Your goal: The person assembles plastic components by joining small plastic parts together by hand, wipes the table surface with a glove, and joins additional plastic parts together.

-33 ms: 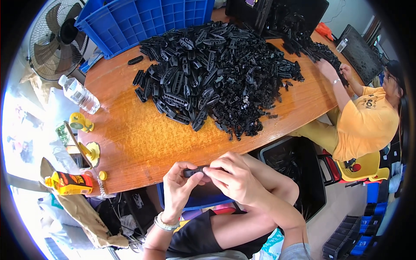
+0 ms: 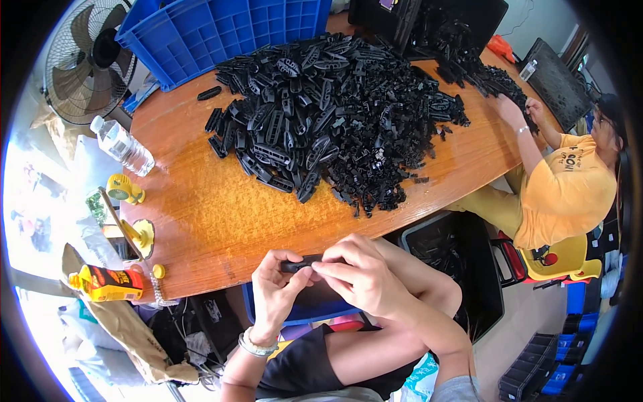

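Note:
Just beyond the table's near edge, both my hands meet around a small dark plastic piece (image 2: 295,266). My left hand (image 2: 276,289) pinches its left end between thumb and fingers. The fingers of my right hand (image 2: 365,276) close on its other end and hide that part. Whether a second, smaller piece is between the right fingertips cannot be made out. Farther off on the wooden table (image 2: 221,228) lies a large heap of long black plastic parts (image 2: 274,124). Small black clip-like pieces (image 2: 375,161) spread along the heap's right side.
A blue crate (image 2: 221,43) stands at the back left, near a fan (image 2: 87,60). Along the left edge are a water bottle (image 2: 124,147) and a yellow bottle (image 2: 110,283). A black bin (image 2: 485,288) sits right of my legs. A co-worker (image 2: 562,181) handles black parts at right.
My right fingers have shifted very slightly to the left at the dark plastic piece. Both hands keep their hold. The co-worker's near hand has moved a little.

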Demonstrator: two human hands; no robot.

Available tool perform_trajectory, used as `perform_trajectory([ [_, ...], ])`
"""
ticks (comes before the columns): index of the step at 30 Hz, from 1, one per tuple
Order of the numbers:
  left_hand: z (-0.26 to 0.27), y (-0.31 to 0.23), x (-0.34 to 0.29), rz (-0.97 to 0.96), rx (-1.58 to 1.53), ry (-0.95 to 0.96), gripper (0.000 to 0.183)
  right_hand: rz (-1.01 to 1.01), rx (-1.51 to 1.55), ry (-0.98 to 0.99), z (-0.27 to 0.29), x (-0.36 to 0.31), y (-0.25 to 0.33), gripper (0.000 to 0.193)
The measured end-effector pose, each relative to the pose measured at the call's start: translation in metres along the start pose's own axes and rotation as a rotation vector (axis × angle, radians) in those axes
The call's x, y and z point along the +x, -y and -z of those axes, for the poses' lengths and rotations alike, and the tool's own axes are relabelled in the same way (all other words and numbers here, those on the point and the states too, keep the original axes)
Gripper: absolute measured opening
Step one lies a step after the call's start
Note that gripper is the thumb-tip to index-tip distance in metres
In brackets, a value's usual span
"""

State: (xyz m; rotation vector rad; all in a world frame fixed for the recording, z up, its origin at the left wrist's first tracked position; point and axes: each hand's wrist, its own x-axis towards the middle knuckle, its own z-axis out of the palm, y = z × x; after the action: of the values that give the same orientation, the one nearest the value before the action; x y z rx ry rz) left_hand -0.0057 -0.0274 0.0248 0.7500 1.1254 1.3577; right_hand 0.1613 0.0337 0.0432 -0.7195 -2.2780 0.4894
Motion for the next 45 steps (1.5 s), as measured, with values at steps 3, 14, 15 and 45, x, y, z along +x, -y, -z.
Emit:
perform_trajectory([
  [3,-0.001,0.0,-0.003,-0.097,0.103,0.004,0.019,-0.311,0.31,-0.002,0.002,0.002,0.001,0.027],
  [14,0.028,-0.015,0.041,-0.307,0.8,0.055,0.04,-0.494,0.558,0.404,0.004,-0.007,-0.027,0.03],
  [15,0.025,-0.015,0.056,-0.277,0.836,0.014,0.041,-0.511,0.51,0.451,0.004,-0.005,-0.027,0.03],
  [45,0.002,0.001,0.024,-0.053,-0.031,0.078,0.032,-0.595,0.936,-0.187,-0.024,0.005,-0.014,0.014],
])
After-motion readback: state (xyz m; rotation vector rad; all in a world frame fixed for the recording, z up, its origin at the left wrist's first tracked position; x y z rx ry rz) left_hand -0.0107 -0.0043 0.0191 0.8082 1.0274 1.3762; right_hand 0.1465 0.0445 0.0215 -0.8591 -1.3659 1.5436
